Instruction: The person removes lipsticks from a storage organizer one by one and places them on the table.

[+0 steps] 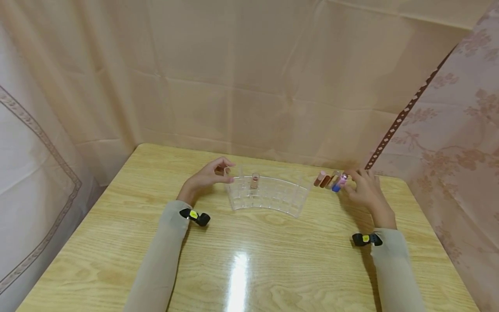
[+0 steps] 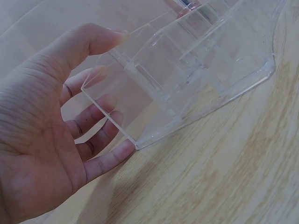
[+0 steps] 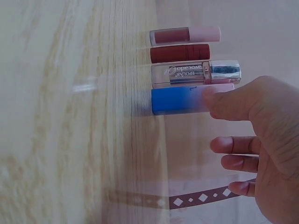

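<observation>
My left hand point(image 1: 210, 174) holds the left end of a clear curved organizer point(image 1: 269, 207), thumb on the near side and fingers behind, seen through the plastic in the left wrist view. One lipstick tube point(image 1: 254, 181) stands upright in a rear compartment of it. To the right, my right hand point(image 1: 365, 189) pinches the upper part of a blue-and-pink lipstick tube point(image 3: 175, 100); the thumb lies on it and the index finger is hidden behind. Beside that tube stand a clear tube with a silver cap point(image 3: 225, 72), a dark red tube point(image 3: 180, 53) and a pink-capped lip gloss point(image 3: 173, 36).
The wooden table point(image 1: 296, 264) has a back edge close behind the organizer and the tubes. A beige curtain point(image 1: 257, 95) hangs behind it, with patterned cloth point(image 1: 464, 143) on the right and white cloth point(image 1: 35, 173) on the left.
</observation>
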Motion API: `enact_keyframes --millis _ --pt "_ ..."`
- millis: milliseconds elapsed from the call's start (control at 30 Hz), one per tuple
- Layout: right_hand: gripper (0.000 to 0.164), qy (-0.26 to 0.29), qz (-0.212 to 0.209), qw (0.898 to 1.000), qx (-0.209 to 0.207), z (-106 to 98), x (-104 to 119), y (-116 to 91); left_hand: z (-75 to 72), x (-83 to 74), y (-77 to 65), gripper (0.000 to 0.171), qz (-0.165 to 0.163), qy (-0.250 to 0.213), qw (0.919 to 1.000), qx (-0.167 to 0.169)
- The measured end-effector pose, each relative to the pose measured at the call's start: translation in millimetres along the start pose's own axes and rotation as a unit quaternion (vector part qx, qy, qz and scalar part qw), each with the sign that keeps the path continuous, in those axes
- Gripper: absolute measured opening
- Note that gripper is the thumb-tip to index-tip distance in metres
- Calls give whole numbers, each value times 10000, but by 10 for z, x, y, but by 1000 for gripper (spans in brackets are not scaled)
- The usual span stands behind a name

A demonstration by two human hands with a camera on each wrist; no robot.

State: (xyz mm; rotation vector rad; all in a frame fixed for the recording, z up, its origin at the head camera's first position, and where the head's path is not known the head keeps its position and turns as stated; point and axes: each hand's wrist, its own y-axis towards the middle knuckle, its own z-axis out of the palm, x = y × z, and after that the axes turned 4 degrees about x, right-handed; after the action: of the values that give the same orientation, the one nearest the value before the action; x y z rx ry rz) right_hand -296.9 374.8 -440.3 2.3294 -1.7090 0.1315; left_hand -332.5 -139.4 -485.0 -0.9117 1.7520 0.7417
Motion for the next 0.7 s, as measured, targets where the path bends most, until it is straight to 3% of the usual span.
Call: enact_keyframes --millis 700 --pt "64 132 -33 9994 319 -43 -56 -17 84 -137 -55 48 -142 -13 9999 -17"
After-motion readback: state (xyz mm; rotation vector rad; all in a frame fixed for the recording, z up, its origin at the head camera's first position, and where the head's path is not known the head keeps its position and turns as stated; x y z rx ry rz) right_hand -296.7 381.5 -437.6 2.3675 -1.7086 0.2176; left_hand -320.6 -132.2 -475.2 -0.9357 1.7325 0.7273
